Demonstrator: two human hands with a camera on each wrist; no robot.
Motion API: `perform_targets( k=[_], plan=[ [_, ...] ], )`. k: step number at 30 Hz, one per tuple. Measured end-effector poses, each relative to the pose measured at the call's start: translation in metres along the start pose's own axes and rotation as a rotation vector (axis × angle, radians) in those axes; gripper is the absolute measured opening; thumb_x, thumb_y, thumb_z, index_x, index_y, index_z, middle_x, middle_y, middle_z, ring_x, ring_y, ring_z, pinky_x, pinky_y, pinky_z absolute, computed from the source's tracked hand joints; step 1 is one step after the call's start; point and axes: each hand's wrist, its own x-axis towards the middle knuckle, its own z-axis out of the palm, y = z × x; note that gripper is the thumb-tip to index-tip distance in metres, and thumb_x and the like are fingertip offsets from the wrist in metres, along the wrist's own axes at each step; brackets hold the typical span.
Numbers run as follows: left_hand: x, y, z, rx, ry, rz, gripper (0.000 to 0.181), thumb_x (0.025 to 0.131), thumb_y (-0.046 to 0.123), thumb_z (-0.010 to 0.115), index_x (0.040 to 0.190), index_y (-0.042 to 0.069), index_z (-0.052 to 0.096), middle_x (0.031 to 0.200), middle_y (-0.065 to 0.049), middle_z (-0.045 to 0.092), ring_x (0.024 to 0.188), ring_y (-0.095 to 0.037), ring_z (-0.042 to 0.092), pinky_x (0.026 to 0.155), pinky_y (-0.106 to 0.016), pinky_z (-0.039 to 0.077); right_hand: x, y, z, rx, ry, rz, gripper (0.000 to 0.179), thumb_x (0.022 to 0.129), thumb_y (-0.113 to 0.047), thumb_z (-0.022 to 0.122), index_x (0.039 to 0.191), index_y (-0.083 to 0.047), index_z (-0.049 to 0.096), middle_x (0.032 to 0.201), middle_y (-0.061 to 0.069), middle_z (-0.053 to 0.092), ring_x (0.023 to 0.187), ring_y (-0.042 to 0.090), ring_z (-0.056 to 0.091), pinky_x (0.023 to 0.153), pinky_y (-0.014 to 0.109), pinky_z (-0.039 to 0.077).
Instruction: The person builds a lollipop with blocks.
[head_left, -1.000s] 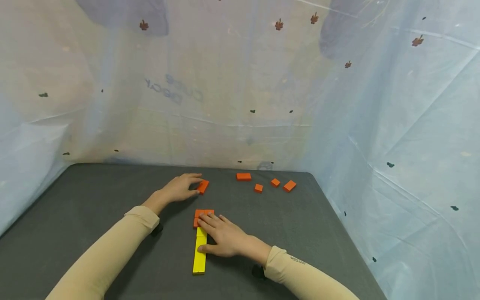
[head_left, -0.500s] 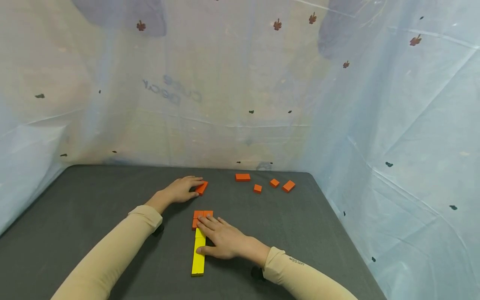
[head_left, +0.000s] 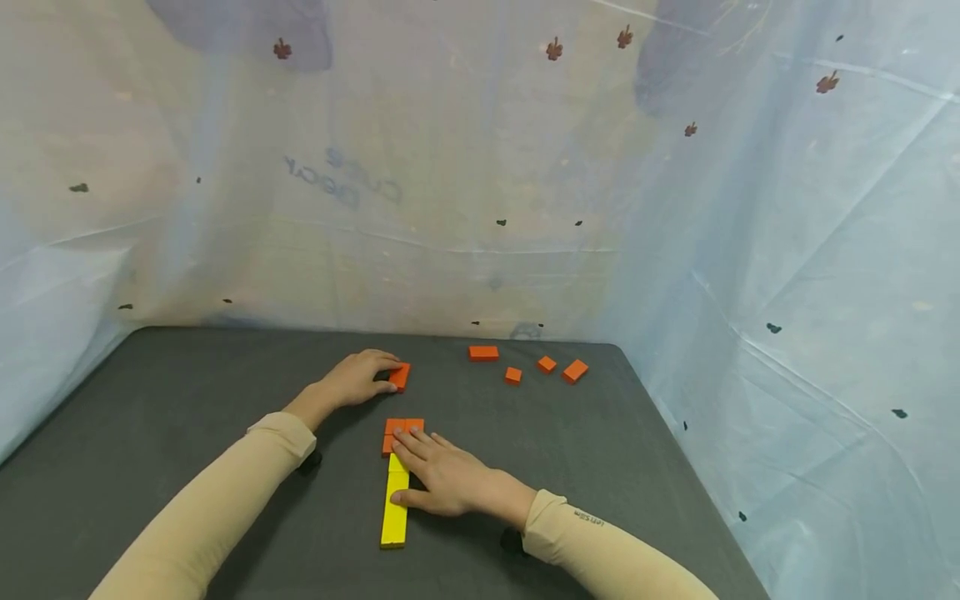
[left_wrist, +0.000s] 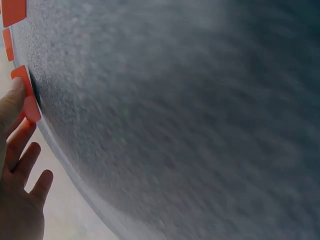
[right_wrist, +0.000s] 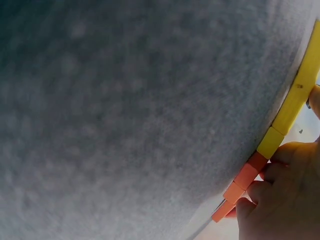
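Showing between the left fingers point(left_wrist: 21, 140), orange block point(head_left: 401, 379), oblong, flat, straight-edged.

Dark grey tabletop point(head_left: 637, 483), pale translucent sheeting point(head_left: 450, 167) behind it, brown leaf-shaped marks point(head_left: 282, 49)

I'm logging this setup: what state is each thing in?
Left hand: pinching an orange block.
Right hand: resting across the assembled blocks.
Yellow blocks: end to end, flat.
Clustered orange blocks: together, partly covered.
Four far orange blocks: loose, apart.
Backdrop sheet: hanging, creased.
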Motion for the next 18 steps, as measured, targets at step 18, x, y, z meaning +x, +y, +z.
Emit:
perform_targets(
  k=[18],
  plan=[
    [-0.07,0.007,-0.013,0.094,0.178,0.091,0.052,0.084,0.042,0.072,0.125,0.011,0.064,0.131,-0.006,0.058,0.123,-0.028,0.051,0.101,-0.054,0.04,0.0,-0.001,0.0,-0.023,0.003,0.008,0.078,0.093,-0.069,0.021,0.155,-0.022,0.008,0.162,-0.005,0.004,0.149,0.016,0.006,0.121,0.039,0.014]
  ],
)
